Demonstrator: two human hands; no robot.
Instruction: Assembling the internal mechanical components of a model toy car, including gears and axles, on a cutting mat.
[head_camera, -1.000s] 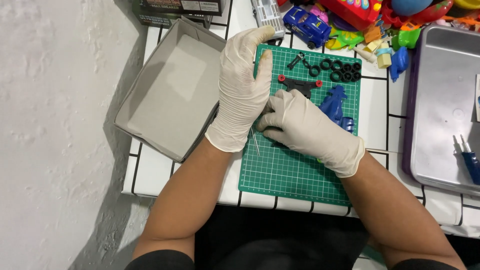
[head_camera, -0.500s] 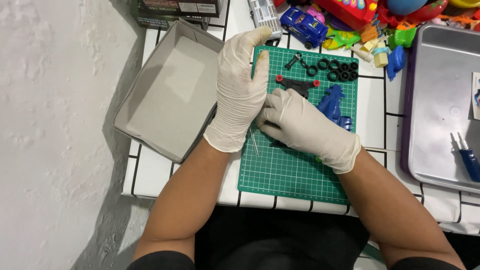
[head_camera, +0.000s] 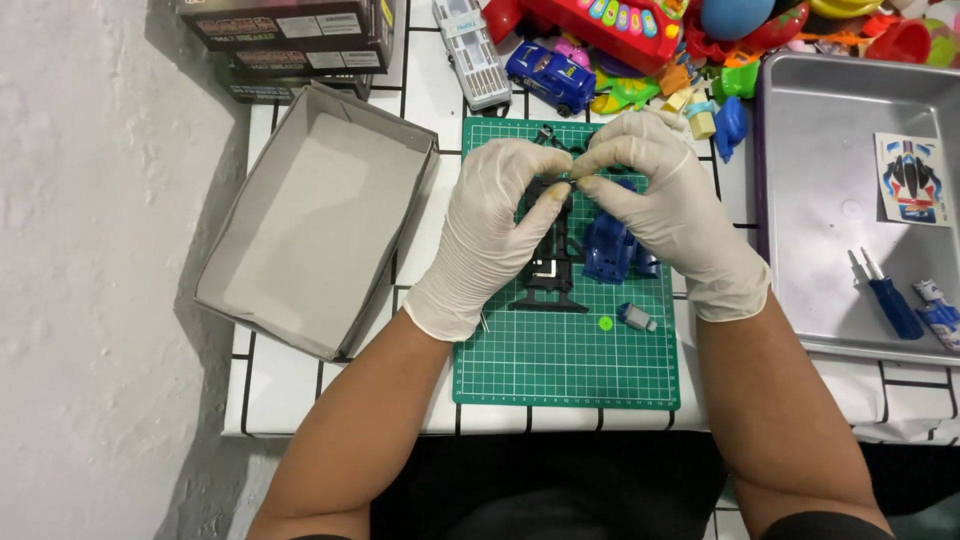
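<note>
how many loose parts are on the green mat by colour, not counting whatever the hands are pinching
Black: 1, the flat chassis frame
Blue: 1, the car body shell
Bright green: 1, the small round gear
Grey: 1, the little motor
Total: 4 in plain sight on the cutting mat; the left hand and right hand may hide more.

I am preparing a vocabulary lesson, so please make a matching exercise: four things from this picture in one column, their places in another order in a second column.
Things:
1. open grey cardboard box
2. small green round plastic part
3. blue-handled screwdriver
4. blue toy car

Places:
A. in the metal tray
B. on the green cutting mat
C. left of the mat
D. beyond the mat's far edge

Pairs: 1-C, 2-B, 3-A, 4-D
</note>
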